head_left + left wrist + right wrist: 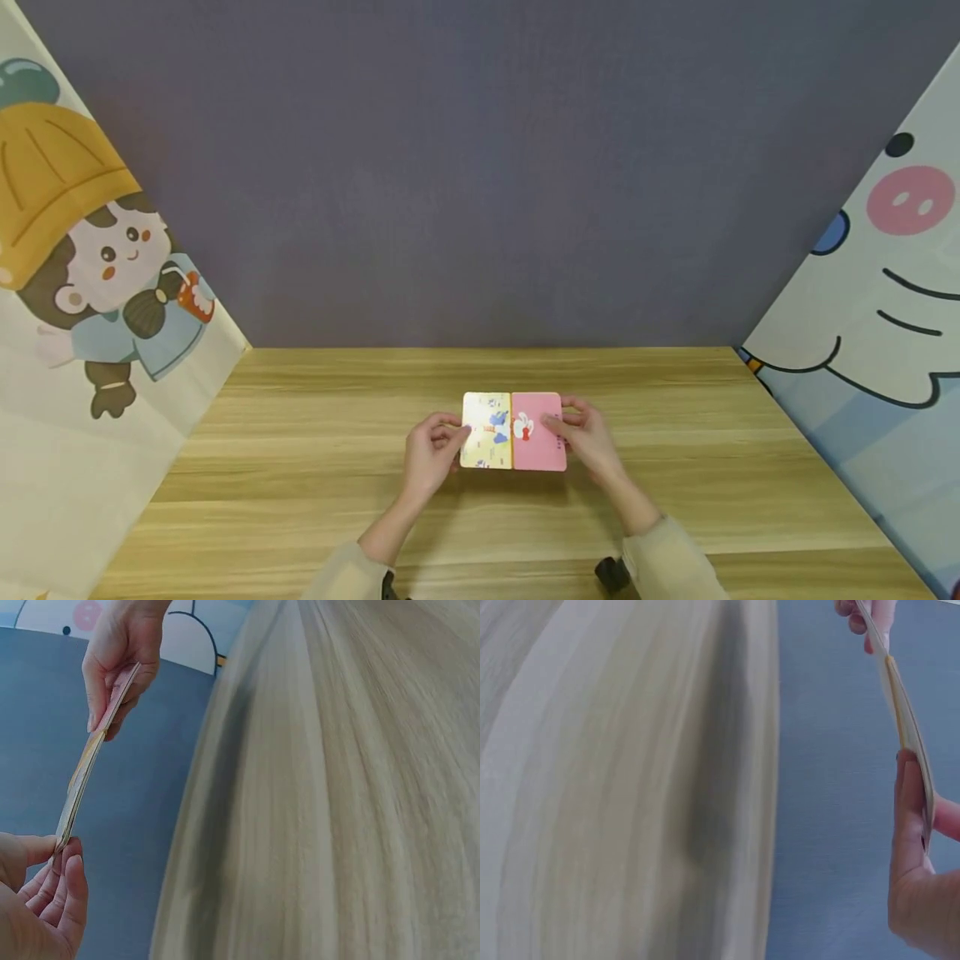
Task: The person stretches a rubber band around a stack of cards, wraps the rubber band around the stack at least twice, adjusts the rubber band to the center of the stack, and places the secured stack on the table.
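A small open booklet (487,454) with rounded corners is held up above the table. Its left page is pale yellow with blue and white drawings; the right one is pink with a white rabbit figure. My left hand (431,457) pinches the left edge, thumb on the page and fingers behind. At the right edge my right hand (592,437) grips it the same way, its thumb lying on the pink page. Both wrist views show the booklet (81,780) nearly edge-on, as a thin stack of pages between the two hands, apart from the tabletop.
The wood-grain table (300,500) spreads beneath the hands, with the booklet's shadow on it. Behind stands a dark grey-blue panel (480,183). Cartoon-printed panels close off the left side (75,467) and the right side (900,333).
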